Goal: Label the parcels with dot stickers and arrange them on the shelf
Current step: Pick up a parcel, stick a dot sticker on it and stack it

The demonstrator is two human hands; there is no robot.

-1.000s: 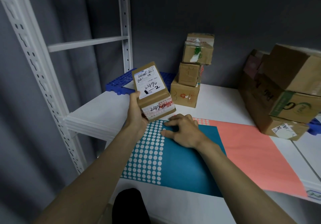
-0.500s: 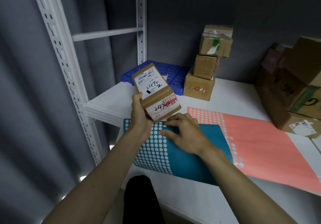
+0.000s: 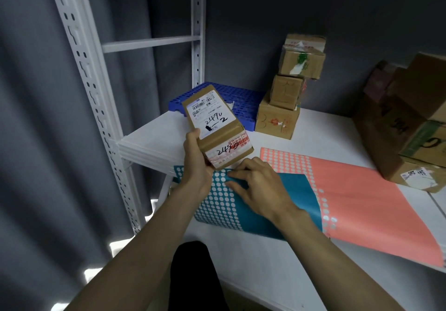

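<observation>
My left hand [image 3: 196, 161] grips a small cardboard parcel [image 3: 217, 127] with white labels and handwritten numbers, held tilted above the near left of the white table [image 3: 265, 257]. A teal dot sticker sheet [image 3: 231, 204] lies under it, much of it showing white circles where dots are gone. My right hand [image 3: 258, 187] rests on that sheet with its fingertips at the dots beside the parcel. A pink dot sticker sheet [image 3: 362, 204] lies to the right, partly under the teal one.
A stack of three small parcels [image 3: 287, 95] stands at the back beside a blue perforated pallet [image 3: 241, 100]. Larger cardboard boxes [image 3: 405, 127] pile up at the right. A white shelf upright [image 3: 96, 107] rises at the left before a grey curtain.
The view has shifted left and down, so everything sits further right in frame. Both hands keep their places: left holding the parcel, right on the teal sheet.
</observation>
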